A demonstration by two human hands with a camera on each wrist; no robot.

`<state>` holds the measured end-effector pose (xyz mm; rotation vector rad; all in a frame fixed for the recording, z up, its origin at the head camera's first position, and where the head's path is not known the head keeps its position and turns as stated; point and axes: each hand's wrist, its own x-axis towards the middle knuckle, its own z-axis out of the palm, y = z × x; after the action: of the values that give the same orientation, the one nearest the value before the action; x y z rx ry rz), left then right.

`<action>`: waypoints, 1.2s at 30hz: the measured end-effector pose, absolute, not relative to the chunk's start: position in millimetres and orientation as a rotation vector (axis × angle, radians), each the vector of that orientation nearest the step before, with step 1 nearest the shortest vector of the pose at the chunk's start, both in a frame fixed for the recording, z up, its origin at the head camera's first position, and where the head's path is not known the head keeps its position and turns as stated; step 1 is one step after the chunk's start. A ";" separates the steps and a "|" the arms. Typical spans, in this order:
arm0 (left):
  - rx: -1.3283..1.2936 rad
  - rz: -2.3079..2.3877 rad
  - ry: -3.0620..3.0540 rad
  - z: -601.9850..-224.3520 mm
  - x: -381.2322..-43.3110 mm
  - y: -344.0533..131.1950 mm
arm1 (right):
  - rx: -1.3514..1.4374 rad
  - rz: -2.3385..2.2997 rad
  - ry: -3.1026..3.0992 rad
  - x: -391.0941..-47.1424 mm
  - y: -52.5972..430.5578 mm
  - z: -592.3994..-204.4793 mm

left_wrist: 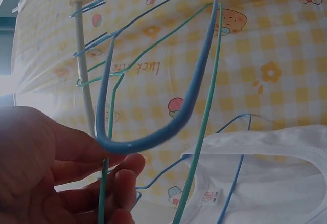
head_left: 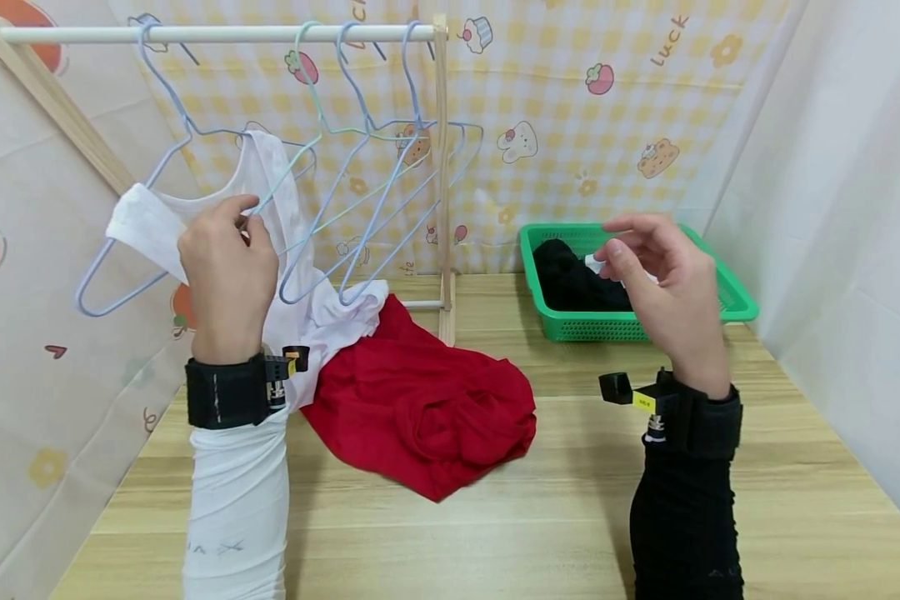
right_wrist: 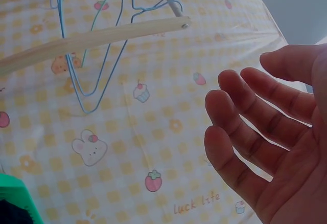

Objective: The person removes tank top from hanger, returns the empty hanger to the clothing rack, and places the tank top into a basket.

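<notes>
My left hand (head_left: pixel 228 267) pinches the near end of a green hanger (left_wrist: pixel 202 127) that hangs from the white rail. Close by the fingertips in the left wrist view is the end of a blue hanger (left_wrist: pixel 191 104). A white sleeveless top (head_left: pixel 146 221) hangs on another blue hanger (head_left: pixel 93 307) at the left, its lower part partly hidden behind my left hand and arm. In mid-air at the right, my right hand (head_left: pixel 671 292) has loosely bent fingers with nothing between them, in front of the green basket in the head view.
The clothes rack's wooden post (head_left: pixel 442 167) stands near the middle. A red garment (head_left: pixel 450 408) lies bunched on the wooden table (head_left: pixel 540 533), touching white cloth. The green basket (head_left: pixel 735 308) at the back right holds black and white items. More blue hangers (head_left: pixel 345 300) hang on the rail.
</notes>
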<state>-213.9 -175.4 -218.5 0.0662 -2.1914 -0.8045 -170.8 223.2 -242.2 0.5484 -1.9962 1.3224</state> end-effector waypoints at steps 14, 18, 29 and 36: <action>-0.131 -0.843 -2.037 -212.2 -163.2 -158.0 | 0.655 1.202 -2.207 -176.1 204.6 -246.5; -0.270 -0.845 -1.991 -211.0 -144.2 -147.1 | 0.687 1.160 -2.281 -168.1 188.8 -238.9; -0.416 -0.856 -2.031 -218.3 -137.2 -138.2 | 0.982 0.973 -2.390 -188.7 161.4 -263.8; -0.390 -0.855 -2.050 -219.7 -134.9 -143.9 | 1.244 0.731 -2.658 -202.2 109.6 -294.0</action>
<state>-134.9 -143.9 -219.7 -0.3901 -2.0502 -0.8549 -202.2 109.6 -294.0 1.2442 -2.6581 0.7314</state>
